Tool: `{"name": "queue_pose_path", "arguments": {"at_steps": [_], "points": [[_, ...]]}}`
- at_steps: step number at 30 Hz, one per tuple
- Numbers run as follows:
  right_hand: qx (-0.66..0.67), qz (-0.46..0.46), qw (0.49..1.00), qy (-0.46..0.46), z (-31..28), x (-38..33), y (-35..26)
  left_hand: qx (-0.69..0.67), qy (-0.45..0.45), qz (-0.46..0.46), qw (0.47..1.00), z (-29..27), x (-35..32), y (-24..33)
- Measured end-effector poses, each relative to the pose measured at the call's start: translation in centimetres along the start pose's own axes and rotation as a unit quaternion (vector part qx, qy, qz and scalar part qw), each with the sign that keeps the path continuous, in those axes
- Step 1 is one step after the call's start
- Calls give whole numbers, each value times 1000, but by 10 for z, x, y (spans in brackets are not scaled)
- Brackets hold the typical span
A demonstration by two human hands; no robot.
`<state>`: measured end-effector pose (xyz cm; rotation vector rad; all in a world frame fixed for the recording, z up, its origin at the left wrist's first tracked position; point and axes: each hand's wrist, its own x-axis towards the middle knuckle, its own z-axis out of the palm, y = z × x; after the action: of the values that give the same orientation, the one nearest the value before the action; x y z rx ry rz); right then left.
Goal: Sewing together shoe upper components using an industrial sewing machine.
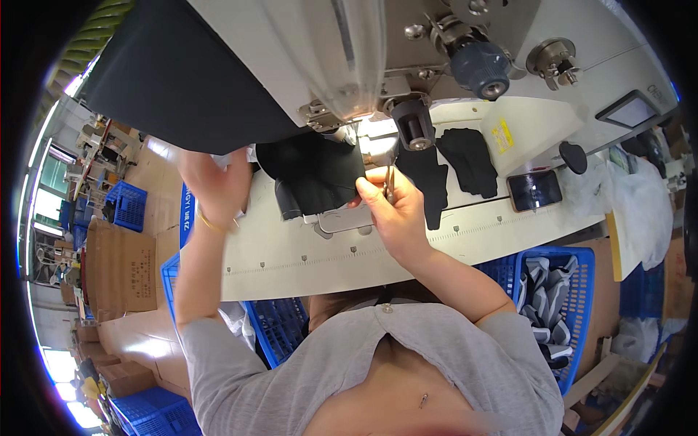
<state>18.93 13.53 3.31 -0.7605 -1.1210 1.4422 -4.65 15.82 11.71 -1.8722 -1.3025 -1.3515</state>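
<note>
A black fabric piece (311, 174) lies under the needle area of a sewing machine (291, 65), on the pale machine table (313, 263). My right hand (401, 218) pinches the right edge of this fabric between thumb and fingers. A slim dark metal tool (391, 185) also sticks up from that hand; its exact kind is unclear. At the left of the fabric, my left hand (212, 185) is smeared by motion. Its fingertips are partly lost behind the machine's dark cover, so whether it touches the fabric cannot be made out.
More black fabric pieces (469, 161) lie right of the needle, beside a phone (534, 190). Below the table's right side stands a blue basket (584, 291) of grey-and-black pieces. Another blue basket (273, 330) is under the front edge. A cardboard box (120, 269) stands at left.
</note>
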Motion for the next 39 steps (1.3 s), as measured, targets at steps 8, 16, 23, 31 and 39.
{"name": "queue_pose_path", "arguments": {"at_steps": [8, 16, 23, 31, 39], "points": [[50, -32, 998, -4, 11, -7, 2, -31, -209, 234, 949, 21, -33, 60], [-95, -105, 990, 9, 8, -6, 4, -81, -126, 293, 944, 39, -42, 60], [-68, -77, 995, -6, 2, -10, 8, -117, -95, 279, 948, 42, -47, 59], [-53, -70, 996, -12, 6, -12, 2, -123, -112, 296, 940, 37, -43, 61], [-93, -68, 993, -13, 5, -12, 1, -131, -132, 309, 933, 32, -35, 58]]}}
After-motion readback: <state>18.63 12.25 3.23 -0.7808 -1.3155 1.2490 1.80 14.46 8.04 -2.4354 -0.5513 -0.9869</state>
